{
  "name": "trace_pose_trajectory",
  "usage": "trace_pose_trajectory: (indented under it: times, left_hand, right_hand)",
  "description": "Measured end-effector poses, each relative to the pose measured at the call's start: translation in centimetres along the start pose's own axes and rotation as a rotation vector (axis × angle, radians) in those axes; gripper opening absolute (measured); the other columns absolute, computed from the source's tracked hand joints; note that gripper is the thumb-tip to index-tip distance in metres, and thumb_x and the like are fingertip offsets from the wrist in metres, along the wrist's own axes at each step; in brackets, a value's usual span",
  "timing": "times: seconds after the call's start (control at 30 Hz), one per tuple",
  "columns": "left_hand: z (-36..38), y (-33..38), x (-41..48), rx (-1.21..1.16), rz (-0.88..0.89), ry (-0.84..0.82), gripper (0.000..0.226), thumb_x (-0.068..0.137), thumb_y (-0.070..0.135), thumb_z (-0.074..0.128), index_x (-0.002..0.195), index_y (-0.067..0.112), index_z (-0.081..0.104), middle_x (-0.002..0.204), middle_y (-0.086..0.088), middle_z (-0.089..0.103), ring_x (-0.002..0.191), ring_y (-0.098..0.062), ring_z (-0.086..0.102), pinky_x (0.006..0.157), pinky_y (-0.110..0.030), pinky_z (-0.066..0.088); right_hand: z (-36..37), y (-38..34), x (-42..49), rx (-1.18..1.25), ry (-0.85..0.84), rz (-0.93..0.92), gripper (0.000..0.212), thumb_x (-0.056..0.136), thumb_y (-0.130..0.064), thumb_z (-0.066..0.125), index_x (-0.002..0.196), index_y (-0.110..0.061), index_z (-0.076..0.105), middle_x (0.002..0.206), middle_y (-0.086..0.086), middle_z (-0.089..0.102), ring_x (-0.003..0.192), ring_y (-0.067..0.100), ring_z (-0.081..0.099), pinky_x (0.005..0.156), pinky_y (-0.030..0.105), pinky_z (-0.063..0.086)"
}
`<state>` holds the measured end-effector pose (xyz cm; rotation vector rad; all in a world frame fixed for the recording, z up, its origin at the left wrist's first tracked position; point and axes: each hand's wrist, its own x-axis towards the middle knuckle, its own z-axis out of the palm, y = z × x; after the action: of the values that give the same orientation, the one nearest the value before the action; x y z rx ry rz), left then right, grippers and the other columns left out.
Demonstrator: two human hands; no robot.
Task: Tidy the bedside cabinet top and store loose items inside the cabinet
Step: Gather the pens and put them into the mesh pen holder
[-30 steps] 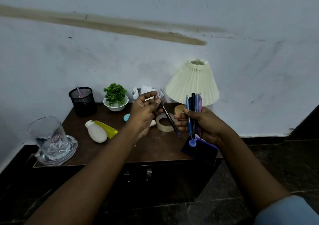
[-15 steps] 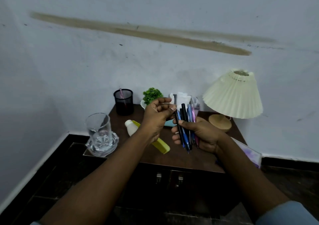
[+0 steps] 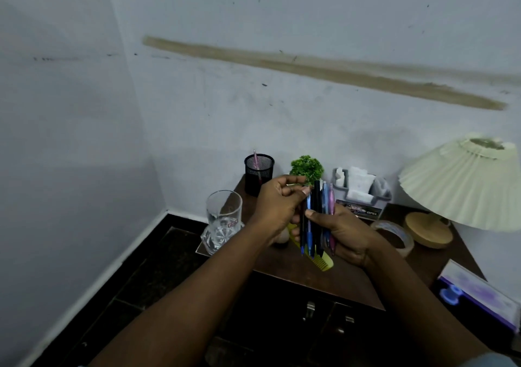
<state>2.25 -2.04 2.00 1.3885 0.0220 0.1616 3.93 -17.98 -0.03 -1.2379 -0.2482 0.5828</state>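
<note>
My right hand [image 3: 348,232] grips an upright bundle of several pens [image 3: 318,217], black, blue and pink, above the dark wooden cabinet top [image 3: 346,275]. My left hand [image 3: 277,204] has its fingers curled at the top of the bundle and pinches the leftmost pen. A black mesh pen cup [image 3: 258,173] with one pink pen stands at the back left. A yellow comb [image 3: 321,261] lies under my hands, and a white bottle [image 3: 282,238] is mostly hidden by my left wrist. A tape roll [image 3: 396,235] lies to the right.
A glass mug [image 3: 222,220] stands at the cabinet's left front corner. A green plant [image 3: 307,168], a grey organiser [image 3: 362,190] and a cream pleated lamp [image 3: 462,183] line the back. A purple box [image 3: 479,296] overhangs the right edge. Two cabinet door handles [image 3: 327,314] show below.
The black pen from my left hand has joined the bundle in my right hand. The view has swung left, showing the room corner.
</note>
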Motion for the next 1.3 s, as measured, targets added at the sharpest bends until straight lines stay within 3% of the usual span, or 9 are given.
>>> trace_pose_trajectory:
  times: [0.13, 0.27, 0.4, 0.5, 0.6, 0.67, 0.87, 1.07, 1.3]
  left_hand:
    - [-0.7, 0.9, 0.3, 0.235, 0.151, 0.068, 0.027, 0.093, 0.016, 0.075, 0.118, 0.017, 0.067, 0.103, 0.001, 0.073, 0.073, -0.016, 0.069, 0.063, -0.027, 0.058]
    - [-3.0, 4.1, 3.7, 0.478, 0.367, 0.27, 0.031, 0.09, 0.027, 0.076, 0.121, 0.026, 0.068, 0.11, 0.012, 0.069, 0.088, 0.006, 0.061, 0.076, -0.014, 0.047]
    - [-3.8, 4.4, 8.0, 1.036, 0.061, 0.191, 0.047, 0.088, 0.027, 0.074, 0.131, 0.016, 0.059, 0.151, -0.018, 0.042, 0.129, -0.032, 0.051, 0.105, -0.032, 0.04]
    - [-2.3, 2.6, 9.7, 1.03, -0.234, 0.204, 0.056, 0.085, 0.018, 0.069, 0.137, 0.012, 0.048, 0.162, -0.029, -0.007, 0.137, -0.05, 0.037, 0.106, -0.04, 0.041]
    - [-1.3, 1.1, 10.8, 1.082, -0.276, 0.285, 0.064, 0.086, 0.011, 0.062, 0.147, 0.009, 0.042, 0.161, -0.035, -0.014, 0.148, -0.057, 0.003, 0.119, -0.052, 0.027]
    - [-0.9, 0.3, 11.2, 1.031, -0.318, 0.391, 0.068, 0.09, 0.011, 0.064, 0.153, 0.013, 0.037, 0.163, -0.031, -0.02, 0.148, -0.055, 0.011, 0.118, -0.05, 0.032]
    - [-2.2, -0.5, 11.5, 0.864, -0.129, 0.501, 0.04, 0.095, 0.019, 0.062, 0.132, 0.004, 0.061, 0.14, -0.021, 0.054, 0.122, -0.038, 0.058, 0.102, -0.041, 0.048]
    - [-0.8, 2.3, 7.0, 0.804, 0.208, 0.501, 0.027, 0.09, 0.022, 0.073, 0.108, 0.001, 0.068, 0.132, -0.021, 0.055, 0.114, -0.035, 0.06, 0.099, -0.036, 0.048]
    - [5.0, 0.4, -4.6, 0.691, 0.276, 0.064, 0.018, 0.076, 0.032, 0.088, 0.079, 0.028, 0.071, 0.092, -0.002, 0.07, 0.088, -0.019, 0.067, 0.077, -0.035, 0.055]
  right_hand:
    - [0.6, 0.1, 0.8, 0.039, 0.009, -0.046, 0.028, 0.095, -0.008, 0.06, 0.118, 0.007, 0.061, 0.095, 0.024, 0.068, 0.08, 0.037, 0.071, 0.077, 0.047, 0.062]
    - [0.3, 0.1, 1.8, 0.128, 0.112, -0.1, 0.02, 0.1, -0.007, 0.055, 0.117, 0.001, 0.062, 0.092, 0.018, 0.073, 0.08, 0.034, 0.074, 0.074, 0.044, 0.063]
    - [-0.8, 0.3, 2.2, 0.152, 0.192, -0.139, 0.021, 0.101, -0.009, 0.054, 0.119, 0.0, 0.063, 0.094, 0.018, 0.074, 0.082, 0.034, 0.074, 0.079, 0.049, 0.064]
    - [-1.9, 0.0, 1.9, 0.142, 0.21, -0.148, 0.021, 0.102, -0.008, 0.053, 0.12, 0.0, 0.062, 0.095, 0.019, 0.074, 0.084, 0.035, 0.075, 0.074, 0.046, 0.064]
    - [-2.9, -0.6, 1.5, 0.127, 0.211, -0.181, 0.019, 0.103, -0.007, 0.052, 0.117, -0.002, 0.064, 0.096, 0.019, 0.075, 0.087, 0.035, 0.075, 0.074, 0.044, 0.063]
    - [-3.6, -1.0, 1.0, 0.115, 0.203, -0.196, 0.018, 0.103, -0.007, 0.052, 0.115, -0.003, 0.064, 0.096, 0.018, 0.074, 0.086, 0.034, 0.075, 0.076, 0.046, 0.063]
    - [-5.0, -2.1, -1.7, 0.071, 0.228, -0.208, 0.02, 0.104, -0.005, 0.05, 0.119, 0.0, 0.062, 0.093, 0.017, 0.073, 0.083, 0.032, 0.074, 0.083, 0.048, 0.062]
    - [-6.1, -3.9, -5.4, 0.083, 0.25, -0.254, 0.017, 0.105, -0.005, 0.048, 0.115, -0.003, 0.061, 0.099, 0.017, 0.071, 0.089, 0.032, 0.073, 0.087, 0.046, 0.061]
    - [-6.8, -6.6, -9.7, 0.062, 0.369, -0.461, 0.015, 0.105, -0.006, 0.048, 0.115, -0.005, 0.06, 0.104, 0.016, 0.073, 0.096, 0.034, 0.072, 0.085, 0.046, 0.061]
